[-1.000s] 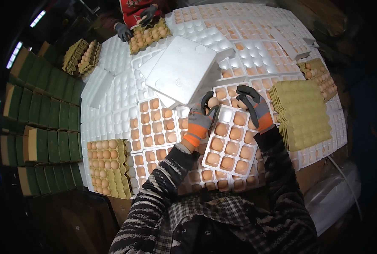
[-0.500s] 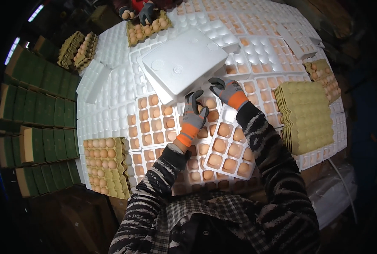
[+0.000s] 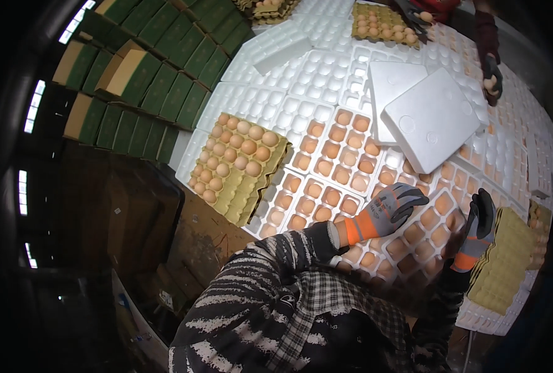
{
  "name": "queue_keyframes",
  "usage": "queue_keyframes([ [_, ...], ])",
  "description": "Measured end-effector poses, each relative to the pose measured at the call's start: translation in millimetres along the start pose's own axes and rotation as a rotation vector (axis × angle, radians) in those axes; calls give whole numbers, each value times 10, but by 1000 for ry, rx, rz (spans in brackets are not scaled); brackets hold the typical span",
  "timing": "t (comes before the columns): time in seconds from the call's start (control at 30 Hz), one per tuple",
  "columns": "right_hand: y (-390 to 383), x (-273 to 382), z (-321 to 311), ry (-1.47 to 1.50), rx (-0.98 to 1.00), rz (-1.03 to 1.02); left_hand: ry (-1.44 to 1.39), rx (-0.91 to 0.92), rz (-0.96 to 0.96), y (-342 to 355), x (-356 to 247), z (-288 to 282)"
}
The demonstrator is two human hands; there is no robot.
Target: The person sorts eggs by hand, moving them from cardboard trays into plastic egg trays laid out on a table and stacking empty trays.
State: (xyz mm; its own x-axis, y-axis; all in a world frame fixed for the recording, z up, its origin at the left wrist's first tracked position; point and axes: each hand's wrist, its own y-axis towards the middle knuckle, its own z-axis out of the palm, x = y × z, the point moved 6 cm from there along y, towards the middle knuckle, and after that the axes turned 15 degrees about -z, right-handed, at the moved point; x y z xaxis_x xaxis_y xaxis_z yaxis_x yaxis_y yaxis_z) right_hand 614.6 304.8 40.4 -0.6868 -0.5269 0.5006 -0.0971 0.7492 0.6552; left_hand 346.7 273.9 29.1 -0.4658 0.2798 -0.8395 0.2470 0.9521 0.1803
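Over white foam egg trays, my left hand (image 3: 385, 214), in a grey and orange glove, is open with its fingers stretched to the right. Nothing shows in its grasp. My right hand (image 3: 477, 230), in a matching glove, stands beside the right side of a slanted foam tray of brown eggs (image 3: 435, 233), its fingers raised and apart from the thumb. This tray lies between my hands, partly blurred; whether either hand touches it I cannot tell. Beyond my hands, a white foam lid (image 3: 432, 121) rests askew on another foam lid (image 3: 391, 87).
A pulp tray of eggs (image 3: 233, 152) sits at the table's left edge. Stacked pulp trays (image 3: 506, 261) stand to the right. Green cartons (image 3: 146, 99) line the far left. Across the table, another person's gloved hand (image 3: 493, 78) holds eggs near a pulp tray (image 3: 385, 25).
The view has swung left, so the table appears farther right. My hands have come back from the foam lids toward the near egg trays, and they are farther apart.
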Motion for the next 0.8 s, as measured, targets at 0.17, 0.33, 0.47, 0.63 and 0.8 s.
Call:
queue_keyframes([
  [0.17,242,1816,1052,421,351,-324,275,-532,-437,-1228,426,-1706],
  [0.33,307,3140,2444,708,678,-346,862,-867,-896,-2619,1077,-3075],
  [0.47,119,3792,3525,320,986,-553,972,-717,-1153,-3041,1487,-3268],
  [0.63,25,3895,3953,54,1083,-563,694,-738,-1069,-3209,1682,-3440],
  [0.8,292,3546,3945,1056,810,158,-214,-1121,-643,-3822,2071,-3820],
])
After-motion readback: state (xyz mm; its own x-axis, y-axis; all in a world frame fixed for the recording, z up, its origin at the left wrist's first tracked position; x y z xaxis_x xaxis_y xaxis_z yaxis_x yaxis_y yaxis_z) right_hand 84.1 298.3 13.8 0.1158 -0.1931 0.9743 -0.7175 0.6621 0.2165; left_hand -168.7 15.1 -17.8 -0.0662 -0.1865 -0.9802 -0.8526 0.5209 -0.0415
